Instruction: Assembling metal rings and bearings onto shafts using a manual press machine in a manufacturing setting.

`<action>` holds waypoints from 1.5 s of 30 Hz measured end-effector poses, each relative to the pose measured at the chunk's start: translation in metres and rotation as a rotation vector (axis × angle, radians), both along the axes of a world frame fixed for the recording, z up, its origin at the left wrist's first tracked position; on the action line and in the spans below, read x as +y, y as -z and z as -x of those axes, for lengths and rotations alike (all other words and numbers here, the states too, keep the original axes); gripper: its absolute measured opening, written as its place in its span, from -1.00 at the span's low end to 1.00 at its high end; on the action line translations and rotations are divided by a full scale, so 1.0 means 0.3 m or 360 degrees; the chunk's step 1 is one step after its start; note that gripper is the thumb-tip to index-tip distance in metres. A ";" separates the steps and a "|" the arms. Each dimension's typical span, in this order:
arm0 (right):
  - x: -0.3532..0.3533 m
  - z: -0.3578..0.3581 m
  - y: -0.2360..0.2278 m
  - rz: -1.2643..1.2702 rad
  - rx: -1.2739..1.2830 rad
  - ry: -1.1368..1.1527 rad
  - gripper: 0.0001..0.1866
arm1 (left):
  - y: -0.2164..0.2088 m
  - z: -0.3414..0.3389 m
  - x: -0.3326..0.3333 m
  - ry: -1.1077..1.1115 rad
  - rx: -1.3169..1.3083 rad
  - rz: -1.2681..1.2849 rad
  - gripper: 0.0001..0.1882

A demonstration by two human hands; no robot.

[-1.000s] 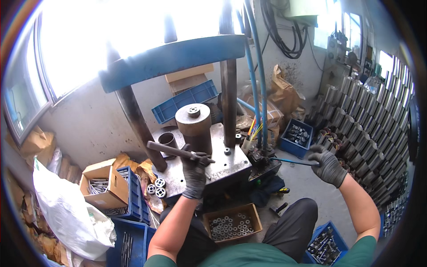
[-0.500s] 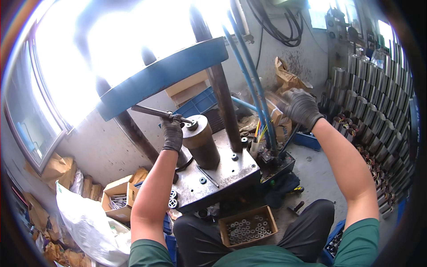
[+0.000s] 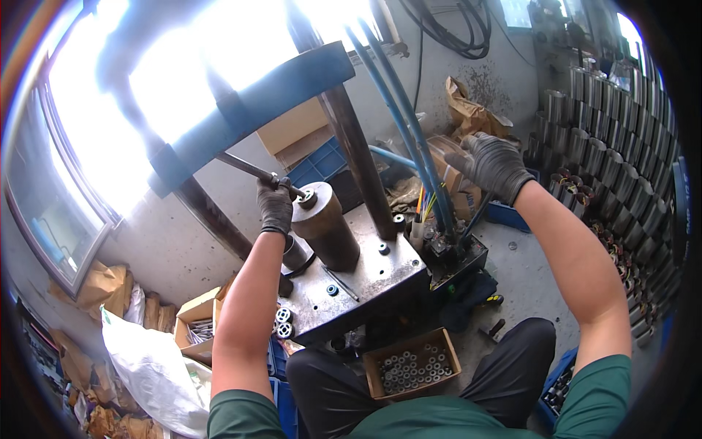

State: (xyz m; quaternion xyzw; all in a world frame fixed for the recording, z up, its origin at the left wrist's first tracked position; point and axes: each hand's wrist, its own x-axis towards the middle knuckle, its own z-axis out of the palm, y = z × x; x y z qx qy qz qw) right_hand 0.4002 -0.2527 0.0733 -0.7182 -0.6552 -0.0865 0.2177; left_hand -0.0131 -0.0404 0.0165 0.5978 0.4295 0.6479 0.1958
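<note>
My left hand, in a dark grey work glove, is closed around a metal shaft. The shaft slants down to the right. Its lower end meets a small ring-like part on top of a thick steel cylinder. That cylinder stands upright on the metal bed of a blue-framed press. Out to the right, my gloved right hand is raised above a dark lever. Its fingers point left and are partly smeared, and whether they grip the lever is unclear.
On the bed lie a thin rod and small bushings. A carton of metal rings sits between my knees. Stacked metal tubes line the right side; a white sack and a carton of pins are left.
The view has shifted slightly. My left hand and the shaft sit a little lower against the press frame. My right hand stays raised by the lever, its fingers less blurred.
</note>
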 end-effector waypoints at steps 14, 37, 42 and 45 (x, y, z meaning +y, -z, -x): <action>0.001 -0.032 0.057 -0.0242 -0.0015 -0.0017 -0.64 | -0.032 0.017 0.067 -0.0050 0.0322 0.0033 -0.72; -0.448 -0.052 0.197 0.0992 -0.0271 -0.0635 -0.47 | 0.062 -0.039 0.050 0.0167 0.0212 0.0145 -0.90; -0.466 0.046 0.158 0.1188 -0.0298 -0.0399 -0.47 | 0.048 -0.037 0.016 -0.0027 0.0429 0.0128 -0.91; -0.508 -0.002 0.244 0.0963 -0.0190 -0.0541 -0.52 | 0.038 -0.037 0.002 0.0135 0.0251 0.0174 -0.83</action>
